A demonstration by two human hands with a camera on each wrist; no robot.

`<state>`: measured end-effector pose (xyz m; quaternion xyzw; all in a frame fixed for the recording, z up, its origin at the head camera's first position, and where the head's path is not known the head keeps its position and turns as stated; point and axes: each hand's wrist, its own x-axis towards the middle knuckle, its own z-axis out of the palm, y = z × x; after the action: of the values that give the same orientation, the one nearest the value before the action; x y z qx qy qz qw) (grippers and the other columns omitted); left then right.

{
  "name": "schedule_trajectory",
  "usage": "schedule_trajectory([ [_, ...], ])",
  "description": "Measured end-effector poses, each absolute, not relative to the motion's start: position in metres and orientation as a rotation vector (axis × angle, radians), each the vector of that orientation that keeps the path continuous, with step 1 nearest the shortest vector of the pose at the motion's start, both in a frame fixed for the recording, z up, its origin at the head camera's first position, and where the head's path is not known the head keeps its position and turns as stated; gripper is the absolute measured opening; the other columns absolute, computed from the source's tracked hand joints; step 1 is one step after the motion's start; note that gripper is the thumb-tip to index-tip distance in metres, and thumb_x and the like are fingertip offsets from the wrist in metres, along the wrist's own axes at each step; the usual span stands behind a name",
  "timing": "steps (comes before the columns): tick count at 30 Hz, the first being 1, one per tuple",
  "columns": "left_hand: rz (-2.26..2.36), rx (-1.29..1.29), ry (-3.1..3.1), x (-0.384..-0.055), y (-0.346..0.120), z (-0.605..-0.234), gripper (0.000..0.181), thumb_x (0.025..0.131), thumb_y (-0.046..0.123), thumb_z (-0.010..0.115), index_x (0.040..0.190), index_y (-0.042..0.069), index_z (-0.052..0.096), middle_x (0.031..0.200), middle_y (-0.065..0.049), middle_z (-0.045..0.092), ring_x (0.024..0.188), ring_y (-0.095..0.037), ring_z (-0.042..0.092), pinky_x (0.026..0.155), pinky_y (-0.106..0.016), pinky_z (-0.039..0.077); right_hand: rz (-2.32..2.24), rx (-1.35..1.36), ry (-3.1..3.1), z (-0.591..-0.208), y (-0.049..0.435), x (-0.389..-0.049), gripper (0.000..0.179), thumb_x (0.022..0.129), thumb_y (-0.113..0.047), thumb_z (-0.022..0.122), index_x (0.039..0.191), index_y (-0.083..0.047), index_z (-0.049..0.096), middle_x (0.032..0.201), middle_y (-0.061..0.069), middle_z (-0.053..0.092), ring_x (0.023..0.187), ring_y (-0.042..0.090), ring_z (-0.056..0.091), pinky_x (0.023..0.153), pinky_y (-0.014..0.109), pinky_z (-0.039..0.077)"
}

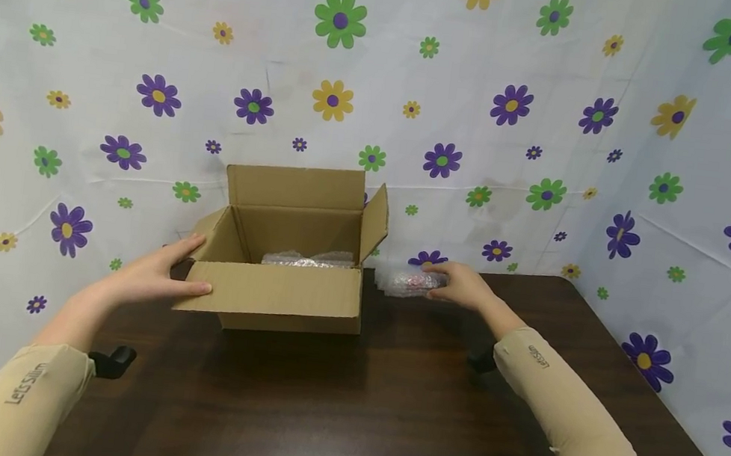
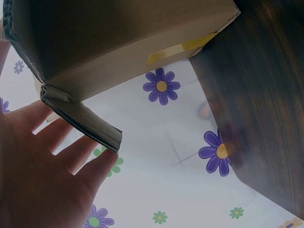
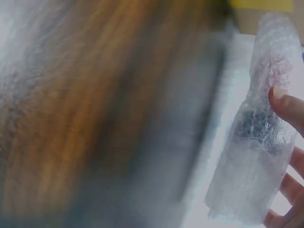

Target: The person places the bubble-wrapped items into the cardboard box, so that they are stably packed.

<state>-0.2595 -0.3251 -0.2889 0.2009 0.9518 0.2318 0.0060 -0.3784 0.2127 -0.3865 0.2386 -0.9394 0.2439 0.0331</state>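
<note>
An open cardboard box [image 1: 293,295] stands on the table with its flaps spread outward. My left hand [image 1: 158,268] is at its left side, thumb lying on the front flap [image 1: 284,290], straight spread fingers against the left flap [image 2: 85,121]. To the right of the box, my right hand [image 1: 463,288] holds a bubble-wrapped item [image 1: 408,282] between thumb and fingers. Pinkish and dark patches show through that item's wrapping [image 3: 259,128]; its kind is hidden. More bubble wrap [image 1: 308,260] shows inside the box, above the front flap's edge.
The dark wooden table [image 1: 344,414] reaches back to a white flowered sheet [image 1: 383,72] hung behind it, with another sheet side [image 1: 698,221] at the right. A strip of yellow tape [image 2: 183,47] runs along the box's underside edge.
</note>
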Motion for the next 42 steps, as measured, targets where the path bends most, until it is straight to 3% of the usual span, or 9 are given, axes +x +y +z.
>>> schedule_trajectory([
  [7,0.736,0.621,2.987,-0.26,-0.325,-0.286,0.098,0.085,0.041,0.073,0.154,0.0,0.016,0.155,-0.03,0.016,0.14,-0.051,0.016,0.105,-0.068,0.019,0.908,0.746,-2.842,-0.349,0.223,-0.359,0.052,0.084,-0.024,0.078,0.131,-0.011,0.062,0.135,0.015,0.057,0.127,0.037,0.048,0.1,0.058,0.04],
  [17,0.72,0.621,2.996,-0.262,-0.327,-0.282,0.099,0.085,0.04,0.073,0.154,-0.001,0.015,0.155,-0.031,0.015,0.139,-0.051,0.015,0.105,-0.068,0.019,0.832,0.807,-2.797,-0.308,0.228,-0.33,0.052,0.082,-0.025,0.079,0.13,-0.012,0.063,0.129,0.013,0.062,0.121,0.034,0.054,0.096,0.056,0.044],
  [42,0.705,0.627,2.986,-0.263,-0.325,-0.289,0.098,0.086,0.04,0.072,0.154,0.001,0.014,0.155,-0.031,0.015,0.138,-0.053,0.017,0.103,-0.07,0.021,0.724,0.972,-2.747,-0.262,0.224,-0.274,0.053,0.081,-0.031,0.08,0.13,-0.017,0.064,0.13,0.007,0.062,0.122,0.028,0.054,0.098,0.052,0.043],
])
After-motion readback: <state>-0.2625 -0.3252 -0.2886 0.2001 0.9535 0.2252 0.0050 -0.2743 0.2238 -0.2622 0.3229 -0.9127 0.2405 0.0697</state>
